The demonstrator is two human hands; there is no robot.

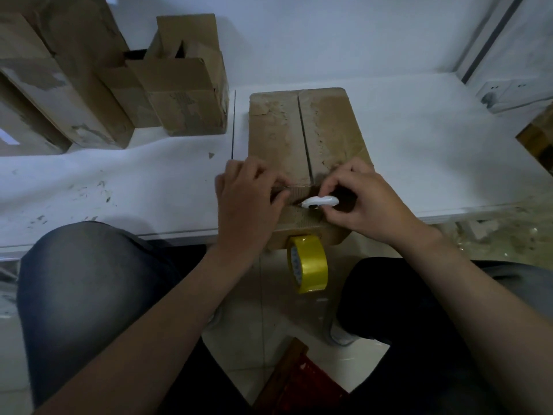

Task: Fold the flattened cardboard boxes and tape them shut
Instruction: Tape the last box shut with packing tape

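- A brown cardboard box (305, 130) lies on a white table (434, 151), its two top flaps meeting at a centre seam and its near end jutting over the table edge.
- The left hand (248, 199) grips the box's near edge, fingers on top, thumb on the front.
- The right hand (365, 202) pinches a small white plastic cutter (320, 202) against the front, by the seam.
- A yellow roll of tape (309, 265) hangs just below the box.
- More open cardboard boxes (185, 94) stand far left.

Two hands (248, 202) (363, 202), one cutter (320, 201), one tape roll (309, 265)
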